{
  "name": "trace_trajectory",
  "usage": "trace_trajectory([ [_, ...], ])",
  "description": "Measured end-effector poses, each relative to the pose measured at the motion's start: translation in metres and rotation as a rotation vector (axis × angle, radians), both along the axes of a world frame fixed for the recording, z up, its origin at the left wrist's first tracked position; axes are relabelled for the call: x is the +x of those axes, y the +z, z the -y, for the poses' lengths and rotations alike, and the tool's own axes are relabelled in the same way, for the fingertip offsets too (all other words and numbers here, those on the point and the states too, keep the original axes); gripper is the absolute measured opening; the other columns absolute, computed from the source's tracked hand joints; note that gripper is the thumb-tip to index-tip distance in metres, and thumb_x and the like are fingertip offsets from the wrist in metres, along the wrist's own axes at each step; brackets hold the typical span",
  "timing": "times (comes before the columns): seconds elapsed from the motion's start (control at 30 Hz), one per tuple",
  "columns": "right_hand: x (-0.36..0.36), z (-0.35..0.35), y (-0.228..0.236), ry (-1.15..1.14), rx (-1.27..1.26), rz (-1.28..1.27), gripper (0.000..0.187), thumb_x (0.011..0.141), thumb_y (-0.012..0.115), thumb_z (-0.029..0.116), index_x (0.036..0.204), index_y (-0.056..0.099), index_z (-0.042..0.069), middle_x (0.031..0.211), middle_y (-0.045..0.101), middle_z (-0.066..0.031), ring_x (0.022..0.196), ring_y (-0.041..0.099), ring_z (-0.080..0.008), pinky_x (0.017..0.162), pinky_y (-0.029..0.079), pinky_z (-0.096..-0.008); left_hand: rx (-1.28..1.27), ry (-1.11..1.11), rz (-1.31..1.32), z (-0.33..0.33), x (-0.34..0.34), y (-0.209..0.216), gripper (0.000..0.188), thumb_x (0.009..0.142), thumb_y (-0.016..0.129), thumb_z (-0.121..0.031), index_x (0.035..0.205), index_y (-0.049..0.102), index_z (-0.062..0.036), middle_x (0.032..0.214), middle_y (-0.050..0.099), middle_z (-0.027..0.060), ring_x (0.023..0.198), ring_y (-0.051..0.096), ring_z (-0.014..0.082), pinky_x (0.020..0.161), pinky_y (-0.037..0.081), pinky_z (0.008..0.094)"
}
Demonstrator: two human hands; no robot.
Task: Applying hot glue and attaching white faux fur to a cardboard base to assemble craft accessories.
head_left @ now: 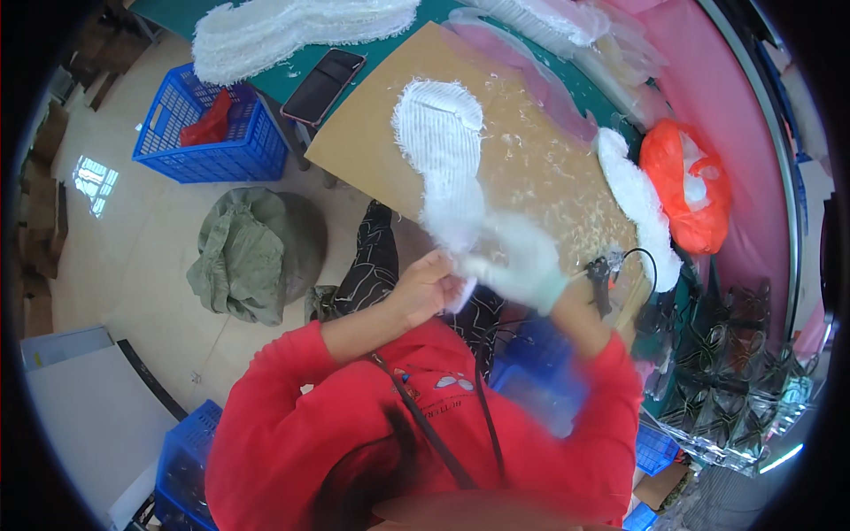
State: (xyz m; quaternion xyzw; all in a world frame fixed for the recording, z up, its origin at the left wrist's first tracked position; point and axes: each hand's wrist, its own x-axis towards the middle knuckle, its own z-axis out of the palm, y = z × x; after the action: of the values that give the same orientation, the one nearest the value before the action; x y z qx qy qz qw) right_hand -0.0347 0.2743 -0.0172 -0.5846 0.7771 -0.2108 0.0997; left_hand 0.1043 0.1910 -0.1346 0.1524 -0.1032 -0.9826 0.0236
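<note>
A white ribbed fabric piece point(438, 133), shaped like a shoe sole with a frayed edge, lies on a brown board point(354, 146). Its near end reaches over the board's front edge to my hands. My bare left hand point(425, 288) pinches the white material there, and a pale strip point(461, 296) hangs beneath its fingers. Close beside it, my right hand point(518, 261) wears a white glove and is smeared by motion. Its fingers are too blurred to show whether they grip anything.
White thread scraps point(567, 195) litter the board. A stack of white pieces point(301, 31) and a phone point(324, 86) lie at the far left. More white pieces point(639, 203) and an orange-red bag point(686, 186) stand right. A blue crate point(208, 133) and grey-green sack point(252, 257) sit left.
</note>
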Motion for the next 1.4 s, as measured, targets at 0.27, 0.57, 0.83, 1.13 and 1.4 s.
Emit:
trace_trajectory([
  [0.27,0.009,-0.04,-0.031,-0.266,0.146,0.273,0.037,0.071,0.063,0.029,0.103,0.058,0.009,0.087,0.059,-0.0155,0.082,0.058,-0.0334,0.071,0.047,-0.0392,-0.142,-0.281,0.017,-0.004,-0.022,0.015,0.026,0.088,0.052,-0.017,0.112,0.05,-0.0076,0.105,0.057,0.0014,0.095,0.056,0.0136,0.079,0.046,0.0241],
  [0.57,-0.001,-0.052,-0.038,-0.191,0.092,0.117,0.021,0.072,0.055,0.009,0.09,0.063,0.009,0.075,0.059,-0.0149,0.074,0.058,-0.0321,0.066,0.046,-0.0391,-1.782,-0.256,0.153,0.173,-0.087,0.056,0.026,0.078,0.062,-0.03,0.082,0.062,-0.0047,0.076,0.063,0.0039,0.067,0.057,0.0139,0.06,0.045,0.0298],
  [0.83,0.001,-0.075,-0.031,-0.08,0.077,0.002,0.018,0.073,0.057,0.017,0.09,0.061,0.012,0.076,0.058,-0.0099,0.075,0.057,-0.0289,0.064,0.045,-0.0407,-2.141,0.178,0.425,0.221,-0.185,0.014,0.049,0.067,0.071,-0.028,0.107,0.057,-0.0033,0.105,0.059,0.0157,0.099,0.055,0.0251,0.084,0.043,0.0343],
  [1.13,-0.013,-0.097,-0.017,-0.074,-0.001,-0.093,0.016,0.07,0.059,0.014,0.086,0.061,0.01,0.071,0.057,-0.009,0.069,0.056,-0.0277,0.061,0.045,-0.0383,-2.031,-0.03,0.497,0.222,-0.192,0.005,0.059,0.064,0.072,-0.016,0.117,0.05,-0.0029,0.108,0.058,0.0155,0.098,0.057,0.0264,0.083,0.046,0.0363],
  [1.4,-0.056,-0.114,-0.005,-0.313,-0.073,-0.172,0.013,0.072,0.061,0.013,0.083,0.062,0.007,0.067,0.055,-0.0121,0.064,0.056,-0.0296,0.058,0.045,-0.0378,-1.184,0.137,0.421,0.248,-0.163,0.02,0.052,0.072,0.064,-0.002,0.122,0.048,-0.0038,0.1,0.059,0.0093,0.087,0.058,0.0175,0.07,0.048,0.0292],
])
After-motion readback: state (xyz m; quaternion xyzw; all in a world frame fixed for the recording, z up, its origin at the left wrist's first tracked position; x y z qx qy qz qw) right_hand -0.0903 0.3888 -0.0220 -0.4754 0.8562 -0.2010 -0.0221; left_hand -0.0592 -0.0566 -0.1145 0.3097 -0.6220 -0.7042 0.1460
